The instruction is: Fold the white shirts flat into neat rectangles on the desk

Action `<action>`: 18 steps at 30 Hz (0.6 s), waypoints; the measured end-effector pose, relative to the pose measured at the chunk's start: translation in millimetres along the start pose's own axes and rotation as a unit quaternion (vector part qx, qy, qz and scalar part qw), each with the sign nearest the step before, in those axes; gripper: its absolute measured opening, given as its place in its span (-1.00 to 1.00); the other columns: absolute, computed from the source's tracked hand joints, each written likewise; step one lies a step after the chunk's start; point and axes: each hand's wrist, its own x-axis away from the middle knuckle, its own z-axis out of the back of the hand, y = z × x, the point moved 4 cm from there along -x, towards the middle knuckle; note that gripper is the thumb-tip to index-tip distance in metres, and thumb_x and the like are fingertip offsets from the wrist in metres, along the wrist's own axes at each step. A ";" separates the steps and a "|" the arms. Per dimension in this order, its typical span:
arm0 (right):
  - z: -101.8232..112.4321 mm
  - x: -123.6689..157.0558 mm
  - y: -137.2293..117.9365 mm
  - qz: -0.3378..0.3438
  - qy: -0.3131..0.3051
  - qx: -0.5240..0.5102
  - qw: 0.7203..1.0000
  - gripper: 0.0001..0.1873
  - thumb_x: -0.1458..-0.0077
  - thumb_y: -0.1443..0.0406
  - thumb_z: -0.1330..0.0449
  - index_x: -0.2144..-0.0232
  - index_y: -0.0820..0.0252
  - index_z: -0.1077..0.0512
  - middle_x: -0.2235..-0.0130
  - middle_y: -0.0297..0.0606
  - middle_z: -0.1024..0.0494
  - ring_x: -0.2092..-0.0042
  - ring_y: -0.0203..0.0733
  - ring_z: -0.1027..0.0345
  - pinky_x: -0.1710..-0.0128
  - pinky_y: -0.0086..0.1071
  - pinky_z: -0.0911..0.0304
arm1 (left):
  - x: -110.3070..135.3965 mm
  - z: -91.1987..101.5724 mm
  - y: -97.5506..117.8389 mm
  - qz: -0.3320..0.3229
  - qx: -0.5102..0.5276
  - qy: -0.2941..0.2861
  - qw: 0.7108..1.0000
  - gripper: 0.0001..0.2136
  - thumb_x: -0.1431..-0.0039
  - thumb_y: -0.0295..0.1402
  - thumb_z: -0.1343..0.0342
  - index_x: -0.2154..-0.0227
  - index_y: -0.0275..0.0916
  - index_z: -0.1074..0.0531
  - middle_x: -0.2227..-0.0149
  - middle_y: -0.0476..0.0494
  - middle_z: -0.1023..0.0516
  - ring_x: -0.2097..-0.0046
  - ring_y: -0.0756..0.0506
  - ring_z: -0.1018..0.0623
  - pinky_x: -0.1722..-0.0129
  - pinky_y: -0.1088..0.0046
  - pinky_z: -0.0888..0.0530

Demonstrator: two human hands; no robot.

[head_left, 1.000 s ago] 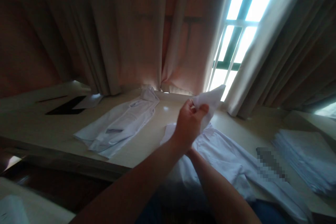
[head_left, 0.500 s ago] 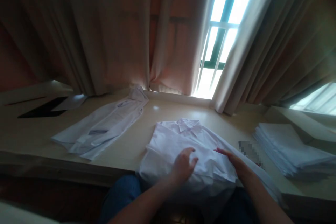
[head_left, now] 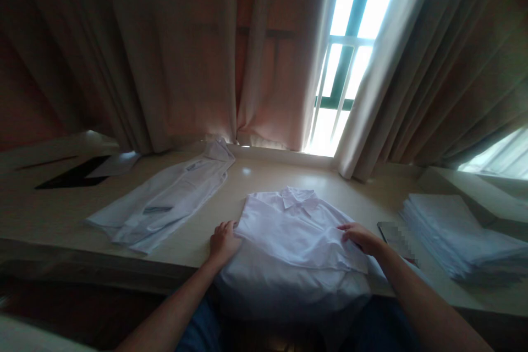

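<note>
A white collared shirt (head_left: 284, 231) lies front up on the table before me, collar pointing away. Its lower part hangs over the near edge onto my lap. At the shirt's left edge, my left hand (head_left: 225, 243) has its fingers closed on the fabric. My right hand (head_left: 359, 236) pinches the cloth on the right side, where it bunches into small folds. One sleeve is partly hidden beneath my right forearm.
A second white shirt (head_left: 165, 198) lies lengthwise to the left. On the right is a stack of folded white cloth (head_left: 457, 231), with a blurred-out flat object (head_left: 396, 236) beside it. A black sheet (head_left: 70, 173) lies far left. Curtains (head_left: 198, 55) hang behind the table.
My left hand has moved left from above the shirt's middle to its left edge and closed on it. My right hand has closed on the right side.
</note>
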 end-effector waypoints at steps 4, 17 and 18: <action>10.2 -11.3 14.5 0.000 0.003 0.034 0.999 -0.56 0.44 0.49 -0.17 0.34 0.29 -0.54 0.49 -0.31 -0.53 0.47 -0.25 -0.38 0.46 -0.47 -0.24 | -7.6 -2.6 -2.5 -0.001 0.001 0.020 1.000 -0.68 0.02 -0.50 0.03 0.17 -0.21 -0.43 0.12 -0.15 -0.50 0.04 -0.13 -0.45 0.06 0.44 -0.31; 12.5 -22.7 -1.4 0.058 -0.027 0.210 0.976 -0.76 0.24 0.27 -0.24 0.43 0.27 -0.52 0.48 -0.32 -0.52 0.43 -0.25 -0.37 0.46 -0.48 -0.18 | -23.9 -9.1 -13.9 0.034 0.025 0.031 0.999 -0.75 -0.04 -0.44 0.01 0.18 -0.20 -0.38 0.17 -0.16 -0.53 0.15 -0.13 -0.50 0.20 0.43 -0.34; 14.5 -22.7 -4.9 0.060 -0.022 0.242 0.968 -0.79 0.26 0.28 -0.26 0.46 0.26 -0.51 0.49 -0.32 -0.52 0.41 -0.24 -0.38 0.44 -0.47 -0.18 | -21.4 -7.1 -16.8 0.014 0.036 0.031 0.999 -0.75 -0.02 -0.47 0.00 0.20 -0.20 -0.37 0.18 -0.14 -0.52 0.13 -0.10 -0.49 0.18 0.46 -0.34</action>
